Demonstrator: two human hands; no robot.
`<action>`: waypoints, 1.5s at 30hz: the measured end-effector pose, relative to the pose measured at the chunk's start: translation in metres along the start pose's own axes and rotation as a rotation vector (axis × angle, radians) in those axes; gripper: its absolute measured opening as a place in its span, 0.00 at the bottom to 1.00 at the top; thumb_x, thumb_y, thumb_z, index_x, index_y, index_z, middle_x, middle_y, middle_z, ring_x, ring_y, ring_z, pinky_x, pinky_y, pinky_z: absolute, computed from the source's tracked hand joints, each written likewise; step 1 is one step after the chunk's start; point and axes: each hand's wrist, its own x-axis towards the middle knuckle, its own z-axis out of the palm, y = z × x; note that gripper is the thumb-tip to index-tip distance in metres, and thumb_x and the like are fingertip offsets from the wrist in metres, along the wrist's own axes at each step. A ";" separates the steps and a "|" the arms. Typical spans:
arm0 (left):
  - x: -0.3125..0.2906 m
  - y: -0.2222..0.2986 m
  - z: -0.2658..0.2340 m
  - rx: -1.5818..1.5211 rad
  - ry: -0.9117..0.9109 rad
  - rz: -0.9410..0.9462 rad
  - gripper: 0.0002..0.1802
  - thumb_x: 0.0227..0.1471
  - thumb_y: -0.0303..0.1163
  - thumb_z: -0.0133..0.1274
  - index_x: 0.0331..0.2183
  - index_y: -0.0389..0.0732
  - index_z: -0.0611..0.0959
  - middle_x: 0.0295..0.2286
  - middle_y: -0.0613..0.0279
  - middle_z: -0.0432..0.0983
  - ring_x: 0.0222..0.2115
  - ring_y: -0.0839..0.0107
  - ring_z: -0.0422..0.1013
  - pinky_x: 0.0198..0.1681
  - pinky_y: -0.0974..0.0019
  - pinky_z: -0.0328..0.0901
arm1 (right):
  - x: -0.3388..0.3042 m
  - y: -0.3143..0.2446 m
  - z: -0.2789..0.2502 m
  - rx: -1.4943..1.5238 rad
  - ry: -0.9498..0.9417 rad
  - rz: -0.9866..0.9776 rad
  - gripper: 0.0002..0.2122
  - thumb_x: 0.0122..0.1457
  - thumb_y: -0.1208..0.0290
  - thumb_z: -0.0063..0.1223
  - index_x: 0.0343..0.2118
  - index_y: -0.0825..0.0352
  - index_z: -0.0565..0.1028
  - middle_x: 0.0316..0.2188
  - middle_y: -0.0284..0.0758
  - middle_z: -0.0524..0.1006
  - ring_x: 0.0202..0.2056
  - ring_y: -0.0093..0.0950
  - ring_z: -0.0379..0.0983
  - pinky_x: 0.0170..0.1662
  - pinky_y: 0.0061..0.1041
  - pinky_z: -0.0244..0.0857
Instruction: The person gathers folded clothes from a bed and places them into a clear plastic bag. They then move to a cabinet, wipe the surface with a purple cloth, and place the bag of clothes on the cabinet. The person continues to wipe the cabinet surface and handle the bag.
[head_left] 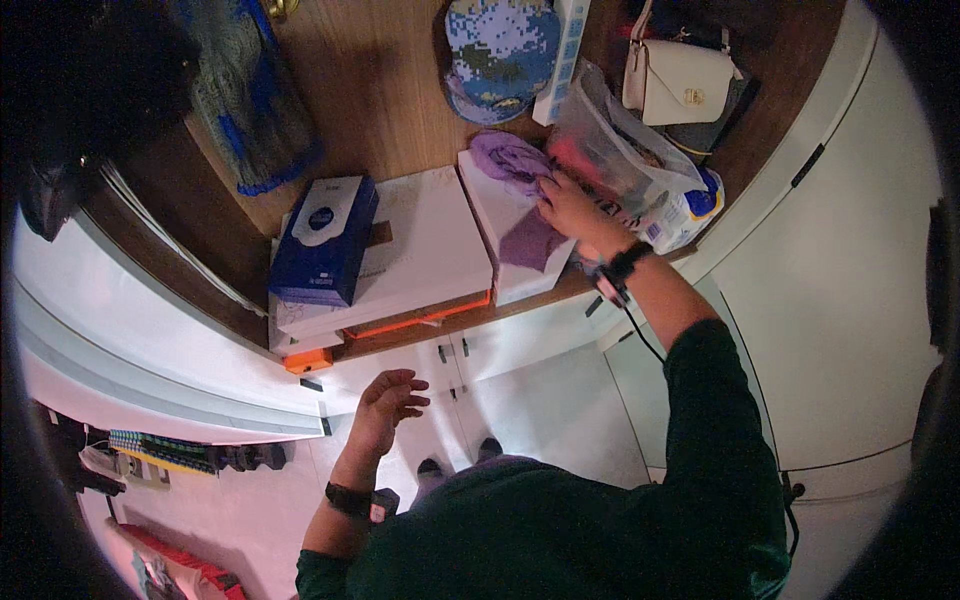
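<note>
My right hand [580, 212] reaches onto the shelf, its fingers bent and closed on a bunched purple cloth [505, 158]. A flatter purple piece [530, 245] hangs below the fingers, over the side of a white box [515, 285]. Whether the two purple parts are one cloth is hidden by the hand. Just right of this hand stands a clear plastic bag [600, 125] with red and dark things in it. My left hand [385, 405] hangs in the air in front of the shelf, fingers apart and slightly curled, holding nothing.
A blue tissue box [325, 240] lies on a wide white box [430, 235] at the left. A camouflage cap [502, 60] and a cream handbag [680, 85] are at the back. A blue-and-white package [690, 212] sits near the right door. Shoes [250, 457] stand at lower left.
</note>
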 end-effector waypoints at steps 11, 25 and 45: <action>0.014 -0.007 0.046 0.102 -0.176 -0.070 0.17 0.53 0.33 0.44 0.44 0.36 0.71 0.37 0.54 0.73 0.34 0.67 0.72 0.37 0.67 0.66 | -0.149 -0.088 0.043 0.123 0.511 -0.107 0.14 0.43 0.80 0.52 0.36 0.66 0.74 0.43 0.41 0.68 0.44 0.44 0.62 0.46 0.39 0.60; -0.033 -0.014 -0.030 0.152 -0.053 -0.097 0.19 0.53 0.36 0.44 0.44 0.34 0.71 0.37 0.53 0.75 0.34 0.67 0.73 0.37 0.68 0.67 | -0.095 -0.245 0.206 0.295 -0.112 -0.487 0.17 0.52 0.72 0.40 0.47 0.63 0.70 0.50 0.35 0.66 0.52 0.36 0.58 0.54 0.30 0.57; 0.083 0.045 0.155 0.773 -0.451 0.117 0.23 0.53 0.39 0.50 0.47 0.36 0.69 0.38 0.59 0.73 0.36 0.73 0.70 0.35 0.70 0.66 | -0.206 0.047 0.119 0.427 0.192 0.297 0.15 0.43 0.82 0.46 0.37 0.68 0.75 0.38 0.44 0.75 0.41 0.41 0.70 0.46 0.32 0.63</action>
